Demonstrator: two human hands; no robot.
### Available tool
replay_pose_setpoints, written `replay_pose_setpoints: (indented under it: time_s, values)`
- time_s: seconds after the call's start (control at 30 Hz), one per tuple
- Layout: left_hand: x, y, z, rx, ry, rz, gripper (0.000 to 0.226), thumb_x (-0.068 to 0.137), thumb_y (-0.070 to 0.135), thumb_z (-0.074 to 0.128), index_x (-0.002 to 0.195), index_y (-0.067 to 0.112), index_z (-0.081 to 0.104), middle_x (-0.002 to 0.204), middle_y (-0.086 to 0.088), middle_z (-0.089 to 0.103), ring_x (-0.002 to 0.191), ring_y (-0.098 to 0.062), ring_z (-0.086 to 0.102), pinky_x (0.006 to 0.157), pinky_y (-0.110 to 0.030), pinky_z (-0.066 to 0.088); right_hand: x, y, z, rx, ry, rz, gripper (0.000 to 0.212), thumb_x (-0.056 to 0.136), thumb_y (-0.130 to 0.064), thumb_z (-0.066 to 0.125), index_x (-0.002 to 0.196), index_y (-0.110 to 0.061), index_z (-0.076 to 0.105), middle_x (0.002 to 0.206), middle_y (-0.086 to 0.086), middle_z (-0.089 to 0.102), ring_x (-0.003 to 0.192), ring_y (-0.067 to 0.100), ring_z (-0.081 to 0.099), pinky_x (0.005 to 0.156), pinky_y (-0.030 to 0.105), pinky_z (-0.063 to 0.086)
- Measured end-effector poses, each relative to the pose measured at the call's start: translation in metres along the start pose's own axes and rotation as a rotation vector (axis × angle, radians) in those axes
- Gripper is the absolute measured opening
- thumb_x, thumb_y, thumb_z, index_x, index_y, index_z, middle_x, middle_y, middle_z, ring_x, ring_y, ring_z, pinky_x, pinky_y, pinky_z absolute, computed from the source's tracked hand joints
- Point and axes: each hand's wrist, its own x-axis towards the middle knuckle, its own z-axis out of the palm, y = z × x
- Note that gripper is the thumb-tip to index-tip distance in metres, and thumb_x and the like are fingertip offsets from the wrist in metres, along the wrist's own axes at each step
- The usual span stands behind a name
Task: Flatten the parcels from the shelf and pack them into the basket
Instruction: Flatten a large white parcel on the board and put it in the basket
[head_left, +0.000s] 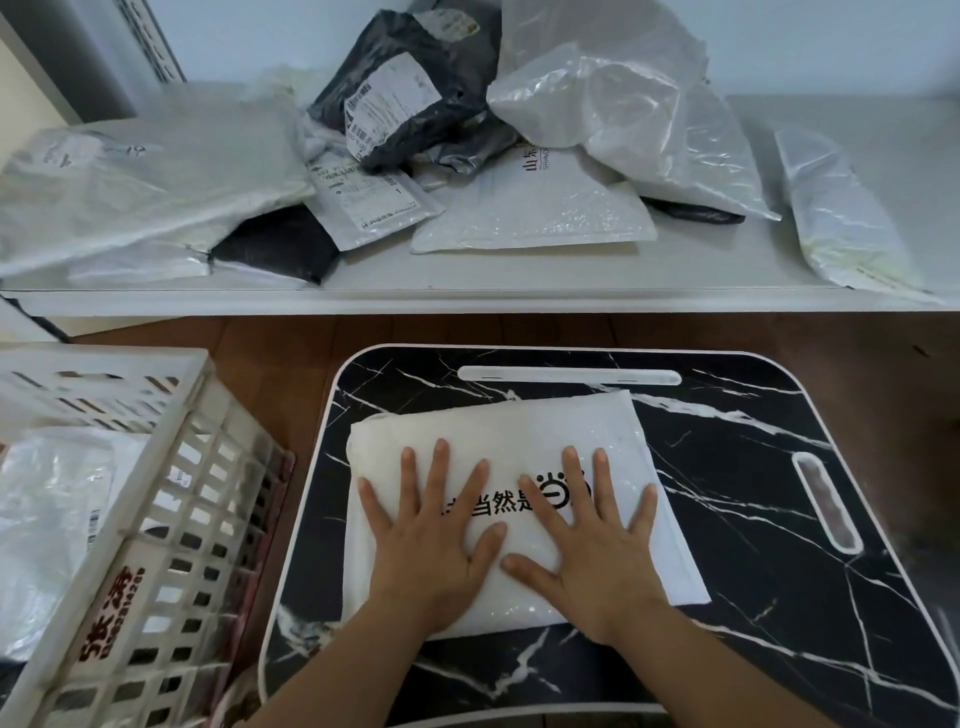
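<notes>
A white padded plastic mailer printed with black characters (519, 467) lies flat on the black marble-patterned counter with a white rim (753, 467), near its middle and slightly toward the left. The left hand (434, 535) and the right hand (592, 535) both rest palm-down on the mailer, side by side, thumbs almost meeting over its lower centre. The fingers (441, 462) of both hands are spread wide and lie flat against the plastic, holding nothing; part of the black print is covered by them. A second white layer (670, 545) shows beneath the mailer along its right edge.

To the left of the counter, just beside it, stands a white slatted plastic basket with red characters on its side (156, 519). Inside it lies a crinkled translucent white parcel (47, 514).

Beyond the counter runs a pale grey shelf (519, 296) carrying a loose heap of parcels: a black crumpled bag with a white shipping label (400, 83) on top, a large wrinkled white bag (623, 114) to its right, a flat white bubble mailer (535, 213) under them, a broad white parcel (140, 176) at the left, and a long white parcel (841, 218) apart at the right.
</notes>
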Motion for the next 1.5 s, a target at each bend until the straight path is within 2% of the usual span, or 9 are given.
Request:
replay_pose_setpoints:
  time_s: [0.13, 0.2, 0.33, 0.53, 0.9, 1.1, 1.27, 1.4, 1.5]
  values:
    - [0.005, -0.002, 0.004, 0.028, -0.008, 0.018, 0.064, 0.094, 0.067, 0.014, 0.152, 0.039, 0.015, 0.162, -0.005, 0.008, 0.147, -0.038, 0.007, 0.105, -0.069, 0.003, 0.005, -0.002, 0.003, 0.042, -0.034, 0.068, 0.074, 0.086, -0.082, 0.026, 0.147, -0.042, 0.033, 0.159, 0.012, 0.022, 0.146, 0.040, 0.016, 0.096, 0.077, 0.019]
    - [0.007, -0.003, 0.002, 0.016, -0.011, 0.022, 0.065, 0.094, 0.068, 0.013, 0.152, 0.039, 0.014, 0.162, -0.005, 0.005, 0.147, -0.038, 0.004, 0.105, -0.070, 0.002, 0.006, -0.002, 0.003, 0.050, -0.027, 0.053, 0.073, 0.086, -0.082, 0.022, 0.149, -0.045, 0.026, 0.161, 0.011, 0.013, 0.147, 0.039, 0.008, 0.098, 0.078, 0.014]
    - [0.017, -0.005, -0.007, 0.027, -0.050, 0.029, 0.070, 0.080, 0.072, -0.010, 0.144, 0.047, -0.022, 0.155, 0.001, -0.034, 0.141, -0.032, -0.033, 0.106, -0.069, -0.015, 0.016, 0.001, -0.007, 0.047, -0.065, 0.046, 0.078, 0.073, -0.087, -0.005, 0.138, -0.052, -0.030, 0.146, 0.002, -0.048, 0.131, 0.031, -0.048, 0.102, 0.076, -0.014]
    - [0.041, -0.013, -0.016, 0.071, -0.108, 0.041, 0.067, 0.083, 0.070, -0.009, 0.145, 0.048, -0.018, 0.157, 0.005, -0.028, 0.144, -0.027, -0.027, 0.109, -0.068, -0.011, 0.044, 0.004, -0.014, 0.065, 0.038, 0.088, 0.087, 0.066, -0.080, -0.025, 0.145, -0.045, -0.022, 0.158, -0.002, -0.028, 0.141, 0.024, -0.034, 0.111, 0.066, -0.010]
    - [0.045, -0.016, -0.008, 0.035, -0.009, 0.050, 0.071, 0.082, 0.070, -0.014, 0.149, 0.046, -0.007, 0.159, 0.005, -0.023, 0.143, -0.025, -0.028, 0.107, -0.067, -0.016, 0.054, 0.006, -0.012, 0.050, -0.055, 0.070, 0.075, 0.070, -0.079, -0.021, 0.138, -0.049, -0.034, 0.145, -0.007, -0.049, 0.133, 0.020, -0.047, 0.106, 0.070, -0.015]
    - [0.046, -0.021, -0.015, 0.027, -0.072, 0.030, 0.074, 0.078, 0.074, -0.016, 0.147, 0.046, -0.016, 0.157, 0.006, -0.028, 0.143, -0.023, -0.030, 0.111, -0.061, -0.018, 0.054, 0.012, -0.027, 0.136, -0.070, 0.091, 0.086, 0.073, -0.087, 0.008, 0.147, -0.050, -0.013, 0.157, -0.009, -0.028, 0.144, 0.017, -0.025, 0.111, 0.060, -0.001]
    - [0.034, -0.040, -0.049, -0.355, 0.154, -0.555, 0.073, 0.089, 0.045, 0.057, 0.150, 0.019, 0.025, 0.152, -0.015, 0.022, 0.137, -0.034, 0.027, 0.110, -0.045, 0.028, 0.035, 0.038, -0.049, 0.368, 0.097, 0.594, 0.095, 0.080, -0.073, 0.052, 0.151, -0.019, 0.019, 0.155, 0.013, 0.016, 0.139, 0.036, 0.019, 0.110, 0.054, 0.028]
    - [0.026, -0.044, -0.072, -1.101, 0.069, -0.904, 0.062, 0.073, 0.025, 0.082, 0.123, 0.002, 0.053, 0.114, -0.012, 0.056, 0.097, -0.030, 0.055, 0.085, -0.038, 0.047, 0.020, 0.043, -0.051, 0.920, 0.108, 0.794, 0.081, 0.075, -0.047, 0.078, 0.133, -0.001, 0.045, 0.131, 0.019, 0.050, 0.117, 0.037, 0.052, 0.099, 0.046, 0.045]
    - [0.013, -0.053, -0.092, -1.394, -0.077, -0.891, 0.049, 0.067, 0.010, 0.085, 0.106, -0.007, 0.060, 0.103, -0.019, 0.065, 0.090, -0.035, 0.063, 0.085, -0.045, 0.050, 0.003, 0.039, -0.060, 1.148, 0.171, 0.779, 0.048, 0.075, -0.038, 0.081, 0.105, -0.003, 0.063, 0.101, 0.013, 0.067, 0.091, 0.033, 0.064, 0.087, 0.045, 0.054]
